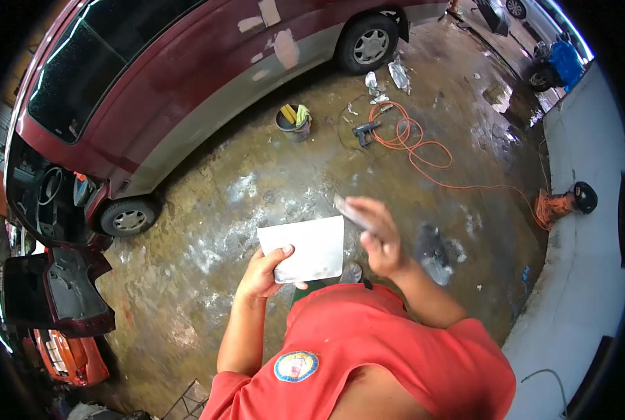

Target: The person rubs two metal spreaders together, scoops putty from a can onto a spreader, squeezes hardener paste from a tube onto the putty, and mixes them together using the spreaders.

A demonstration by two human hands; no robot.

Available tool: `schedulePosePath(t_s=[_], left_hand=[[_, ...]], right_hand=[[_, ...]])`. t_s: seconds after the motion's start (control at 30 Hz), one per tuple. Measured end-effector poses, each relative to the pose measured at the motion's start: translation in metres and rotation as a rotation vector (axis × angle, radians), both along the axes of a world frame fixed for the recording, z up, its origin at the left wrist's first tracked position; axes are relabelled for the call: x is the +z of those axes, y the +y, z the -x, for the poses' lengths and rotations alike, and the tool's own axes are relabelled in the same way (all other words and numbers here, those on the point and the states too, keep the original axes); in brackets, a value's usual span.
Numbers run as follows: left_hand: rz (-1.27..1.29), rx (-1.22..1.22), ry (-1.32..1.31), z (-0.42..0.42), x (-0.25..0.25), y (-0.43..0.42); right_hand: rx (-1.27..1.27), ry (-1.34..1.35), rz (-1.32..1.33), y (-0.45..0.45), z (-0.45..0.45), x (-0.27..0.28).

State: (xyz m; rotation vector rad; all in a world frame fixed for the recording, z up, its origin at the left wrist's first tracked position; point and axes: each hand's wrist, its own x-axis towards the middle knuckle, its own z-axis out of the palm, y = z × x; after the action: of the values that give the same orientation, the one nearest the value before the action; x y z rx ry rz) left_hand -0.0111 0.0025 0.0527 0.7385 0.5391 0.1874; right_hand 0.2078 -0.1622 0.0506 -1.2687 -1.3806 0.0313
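Note:
A white rectangular sheet or board (307, 245) is held up in front of the red shirt. My left hand (262, 274) grips its lower left edge, thumb on the face and fingers behind. To the right of the board, apart from it, my right hand (382, 241) is raised and partly blurred. Its fingers are closed round a thin greyish flat piece (354, 215), which sticks out to the upper left; what it is I cannot make out.
A maroon van (207, 77) with pale patches stands along the upper left. On the wet floor are a bucket (295, 129), a power tool (363, 133), an orange hose (424, 163) and crumpled foil (399, 74). A reel (554, 208) sits by the right wall (592, 175).

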Motion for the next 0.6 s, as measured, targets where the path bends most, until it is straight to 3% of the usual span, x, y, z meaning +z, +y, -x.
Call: schedulePosePath(t_s=[0.07,0.13,0.2,0.3,0.37,0.47,0.5,0.6], left_hand=[[-0.076,0.017,0.078,0.002,0.011,-0.004],[-0.373,-0.085,0.128,0.001,0.023,-0.006],[-0.928,-0.292,0.216,0.012,-0.011,0.008],[-1.906,-0.242,0.335,-0.006,0.032,-0.006],[-1.96,-0.271,0.375,-0.009,0.03,-0.001],[-2.015,-0.307,0.439,-0.008,0.028,-0.003],[-2.018,-0.321,0.435,-0.008,0.033,-0.006],[-1.902,-0.298,0.338,-0.002,0.031,-0.012]], right_hand=[[0.012,0.039,0.046,0.006,-0.017,0.008],[-0.045,-0.01,0.148,0.002,-0.022,0.019],[-0.089,-0.005,0.323,-0.003,-0.025,0.024],[0.002,-0.197,0.341,-0.012,-0.005,0.029],[0.156,-0.327,0.355,-0.014,0.007,0.053],[0.183,-0.38,0.43,-0.006,0.012,0.045],[0.079,-0.376,0.397,0.003,0.006,0.028],[-0.191,-0.147,0.65,0.022,-0.024,0.001]])
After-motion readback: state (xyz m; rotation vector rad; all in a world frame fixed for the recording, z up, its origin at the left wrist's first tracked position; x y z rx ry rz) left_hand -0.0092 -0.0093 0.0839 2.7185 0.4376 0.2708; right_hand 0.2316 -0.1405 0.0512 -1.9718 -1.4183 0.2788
